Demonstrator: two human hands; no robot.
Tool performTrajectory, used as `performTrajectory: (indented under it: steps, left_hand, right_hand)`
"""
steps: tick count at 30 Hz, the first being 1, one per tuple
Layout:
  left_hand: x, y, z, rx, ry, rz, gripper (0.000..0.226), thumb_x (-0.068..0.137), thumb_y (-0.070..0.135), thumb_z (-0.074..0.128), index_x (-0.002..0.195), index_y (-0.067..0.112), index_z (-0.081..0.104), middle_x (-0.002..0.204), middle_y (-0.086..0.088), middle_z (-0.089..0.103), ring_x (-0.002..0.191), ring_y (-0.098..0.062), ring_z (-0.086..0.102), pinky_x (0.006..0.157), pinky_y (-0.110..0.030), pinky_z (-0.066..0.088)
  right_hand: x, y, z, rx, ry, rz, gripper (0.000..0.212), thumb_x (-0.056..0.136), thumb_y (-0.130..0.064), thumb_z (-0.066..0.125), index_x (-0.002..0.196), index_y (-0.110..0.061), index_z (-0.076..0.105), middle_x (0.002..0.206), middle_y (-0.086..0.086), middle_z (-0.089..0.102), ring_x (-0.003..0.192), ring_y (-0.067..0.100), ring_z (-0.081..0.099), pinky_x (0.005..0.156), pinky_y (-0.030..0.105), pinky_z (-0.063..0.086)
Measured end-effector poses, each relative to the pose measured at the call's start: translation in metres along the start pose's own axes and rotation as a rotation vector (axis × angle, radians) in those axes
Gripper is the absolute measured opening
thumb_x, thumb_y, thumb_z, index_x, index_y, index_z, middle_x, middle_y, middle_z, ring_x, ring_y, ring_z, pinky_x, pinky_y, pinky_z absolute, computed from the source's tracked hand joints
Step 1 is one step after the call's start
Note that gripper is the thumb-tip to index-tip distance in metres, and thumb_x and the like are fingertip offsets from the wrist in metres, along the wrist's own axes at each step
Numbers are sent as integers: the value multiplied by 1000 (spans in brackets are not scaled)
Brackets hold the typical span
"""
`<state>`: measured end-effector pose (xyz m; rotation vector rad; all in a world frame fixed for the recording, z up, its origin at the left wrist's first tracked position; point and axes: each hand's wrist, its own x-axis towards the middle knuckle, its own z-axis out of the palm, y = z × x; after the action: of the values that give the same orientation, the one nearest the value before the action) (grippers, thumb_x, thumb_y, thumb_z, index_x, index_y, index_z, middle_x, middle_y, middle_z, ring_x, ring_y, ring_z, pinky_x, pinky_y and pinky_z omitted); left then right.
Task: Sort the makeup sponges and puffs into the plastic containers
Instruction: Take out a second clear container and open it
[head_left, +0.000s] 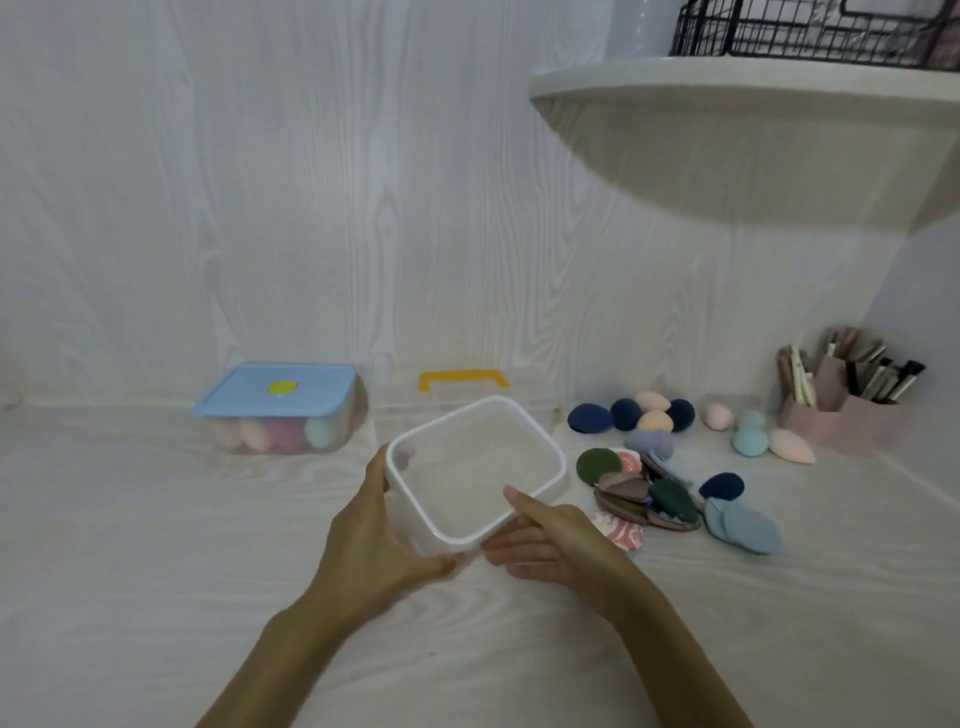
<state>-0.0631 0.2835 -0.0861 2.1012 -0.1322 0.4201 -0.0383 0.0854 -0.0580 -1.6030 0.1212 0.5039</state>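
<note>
Sponges (644, 413) and puffs (647, 493) lie right of the open container (415, 501) — gripped by both hands — lidded box (275, 408) left.

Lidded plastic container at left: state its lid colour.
Light blue lid with a yellow-green round spot, head view.

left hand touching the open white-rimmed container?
Touching. Head view: left hand grips the open container, fingers against its near-left wall.
</note>
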Motion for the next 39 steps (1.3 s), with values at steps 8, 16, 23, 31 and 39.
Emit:
performTrajectory:
  steps: [8, 16, 23, 31, 39]
  left_hand:
    - [-1, -13, 0, -79, -41, -78, 109, 40, 44, 93, 132, 40, 34, 124, 24, 50, 114, -3, 51, 85, -16, 42]
    - [-4, -7, 1, 0, -15, -89, 107, 37, 58, 87, 129, 37, 35, 118, 23, 52, 108, -5, 55, 81, -14, 43]
    - [-6, -5, 4, -15, 3, -54, 111, 39, 51, 89, 133, 41, 30, 124, 23, 49, 111, -4, 50, 89, -25, 46]
    - [14, -17, -8, -206, -293, -170, 125, 36, 37, 93, 143, 23, 30, 141, 12, 41, 130, -3, 41, 108, -25, 35]
    - [39, -21, -26, -172, -455, -206, 117, 40, 34, 93, 142, 30, 35, 133, 13, 47, 118, -6, 51, 87, -16, 44]
  right_hand:
    - [-2, 8, 19, 70, 264, -114, 45, 79, -53, 65, 66, -10, 60, 48, 3, 57, 38, 6, 43, 41, 16, 32]
    - [-2, 10, 27, 274, 325, -166, 43, 76, -46, 72, 59, -12, 51, 41, -4, 39, 36, 5, 30, 39, 17, 25]
    - [-6, 11, 25, 281, 375, -190, 44, 80, -37, 71, 54, -14, 44, 44, 0, 45, 36, 6, 34, 41, 17, 30]
    - [-17, -56, -3, -13, 264, -553, 31, 100, -24, 39, 100, -8, 67, 102, 3, 68, 90, 15, 59, 80, 26, 46]
    - [69, -81, -3, -1038, 274, -628, 42, 103, -26, 28, 143, -36, 35, 158, -5, 17, 145, 18, 10, 120, 37, 8]
